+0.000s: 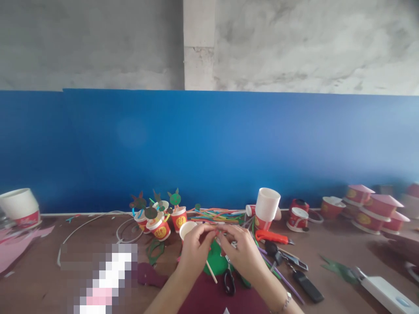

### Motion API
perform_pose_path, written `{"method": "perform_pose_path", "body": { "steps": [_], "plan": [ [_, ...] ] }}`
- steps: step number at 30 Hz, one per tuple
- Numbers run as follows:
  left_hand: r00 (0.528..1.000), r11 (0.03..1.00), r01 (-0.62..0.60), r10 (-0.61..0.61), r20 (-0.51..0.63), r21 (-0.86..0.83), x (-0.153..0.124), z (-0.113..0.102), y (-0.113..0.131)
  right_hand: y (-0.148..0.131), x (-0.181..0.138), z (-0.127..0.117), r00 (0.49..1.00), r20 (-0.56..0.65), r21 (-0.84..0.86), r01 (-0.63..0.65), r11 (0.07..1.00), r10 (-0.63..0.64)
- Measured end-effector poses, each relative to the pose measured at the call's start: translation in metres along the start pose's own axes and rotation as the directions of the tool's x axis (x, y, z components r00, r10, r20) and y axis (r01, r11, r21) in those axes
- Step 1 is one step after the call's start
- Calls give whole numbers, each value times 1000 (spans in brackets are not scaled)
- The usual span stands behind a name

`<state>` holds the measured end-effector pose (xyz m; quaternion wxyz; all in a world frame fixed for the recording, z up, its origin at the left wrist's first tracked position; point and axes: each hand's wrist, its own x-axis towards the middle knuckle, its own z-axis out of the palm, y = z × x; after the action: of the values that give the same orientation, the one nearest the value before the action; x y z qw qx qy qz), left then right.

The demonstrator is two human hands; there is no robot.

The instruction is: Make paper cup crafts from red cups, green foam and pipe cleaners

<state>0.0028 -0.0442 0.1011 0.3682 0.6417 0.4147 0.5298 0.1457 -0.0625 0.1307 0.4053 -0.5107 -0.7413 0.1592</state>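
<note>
My left hand (pixel 195 245) and my right hand (pixel 241 247) meet over the middle of the table, fingertips pinched together. A small reddish bit shows between them, too small to name. Below the fingers lies a round green sheet (pixel 214 260), on top of dark maroon paper (pixel 203 294). A pale thin stick (pixel 211 272) slants down beneath my left hand. Black-handled scissors (pixel 229 282) rest beside the green sheet, partly under my right hand. A white-rimmed paper cup (pixel 187 227) stands just behind my left hand.
Red cups with animal-face cutouts (pixel 175 199) stand at back left. A tall stack of white cups (pixel 266 205), an orange cutter (pixel 272 237), keys and a black fob (pixel 307 285) lie right. Coloured pipe cleaners (pixel 219 214) run along the blue panel (pixel 209 148).
</note>
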Motion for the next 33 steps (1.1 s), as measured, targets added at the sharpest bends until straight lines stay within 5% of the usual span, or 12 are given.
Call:
{"method": "perform_pose_path", "body": {
  "steps": [7, 12, 21, 29, 33],
  "plan": [
    [1000, 998, -29, 29, -3, 49, -8, 4, 2, -1, -2, 2, 996, 38, 46, -85, 995, 83],
    [999, 999, -10, 12, -45, 42, -7, 4, 5, -1, -2, 5, 999, -30, -80, -22, 997, 19],
    [984, 985, 94, -113, -135, -141, 3, -3, 3, 0, -4, 7, 999, -47, -101, 10, 995, -15],
    [937, 774, 348, -283, 204, -529, 5, -10, 8, 5, 0, 7, 1000, -10, -8, 22, 1000, -22],
    [927, 790, 373, -296, 231, -487, 5, -11, 6, 5, 0, 8, 1000, 18, 50, 5, 999, -6]
  ]
}}
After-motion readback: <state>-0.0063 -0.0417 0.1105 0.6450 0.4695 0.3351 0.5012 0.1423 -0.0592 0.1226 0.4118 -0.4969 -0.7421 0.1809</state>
